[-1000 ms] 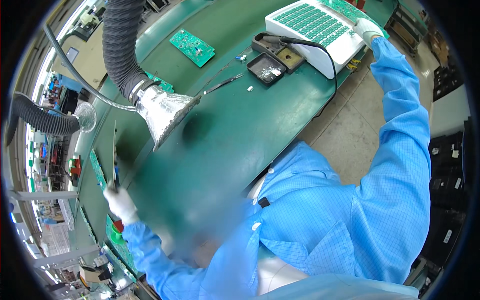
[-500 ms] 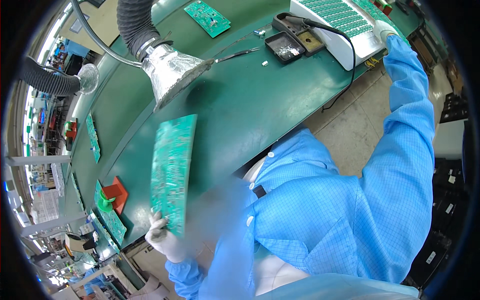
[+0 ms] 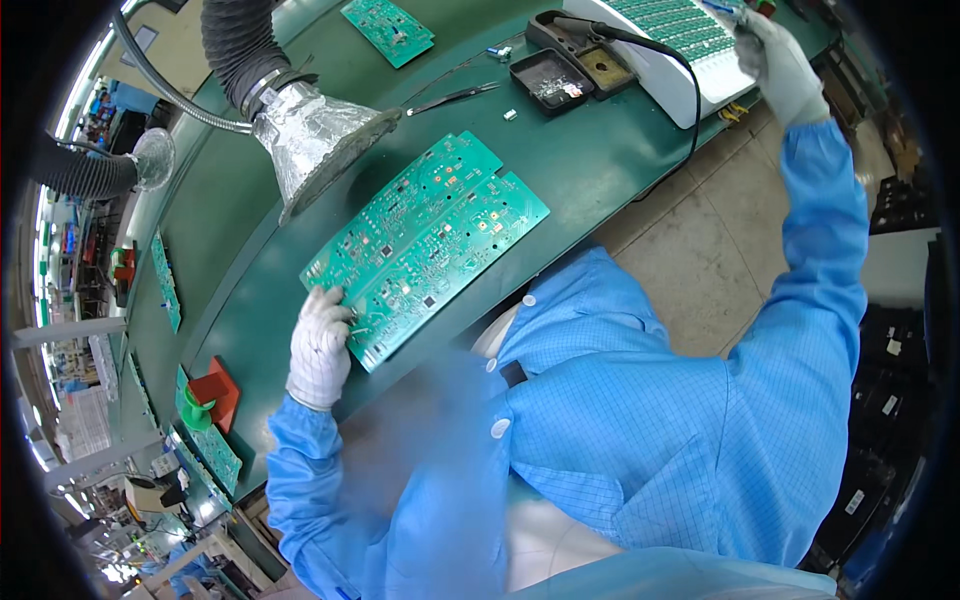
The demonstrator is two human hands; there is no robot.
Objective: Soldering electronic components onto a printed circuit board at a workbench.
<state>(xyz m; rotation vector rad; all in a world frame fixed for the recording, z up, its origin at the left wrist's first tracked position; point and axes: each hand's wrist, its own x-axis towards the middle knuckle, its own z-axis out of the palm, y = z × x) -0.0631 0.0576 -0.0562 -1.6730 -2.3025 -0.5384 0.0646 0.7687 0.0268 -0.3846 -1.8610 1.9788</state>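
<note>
A large green circuit board (image 3: 440, 250) lies flat or nearly so above the green bench, its face of small parts up. My left hand (image 3: 320, 345), in a white glove, grips the board at its near-left edge. At the upper right my right hand (image 3: 780, 72), also gloved, is raised beside a white box (image 3: 660, 75) topped with rows of small green parts. Its fingers are pinched on a small blue part (image 3: 718, 6) at the picture's top edge; the kind of part is too small to tell.
A foil-wrapped fume duct (image 3: 320, 140) hangs over the bench left of the board. Beyond lie tweezers (image 3: 455, 98), a black tray (image 3: 550, 80) and a soldering iron stand (image 3: 600, 65), whose cable hangs off the bench edge. Another board (image 3: 390, 30) is farther back; a red holder (image 3: 218, 390) stands left.
My left hand has brought the board up and rightward, turning it from steeply tilted to flat, face up. The right hand has come off the white box and now pinches a small blue part.
</note>
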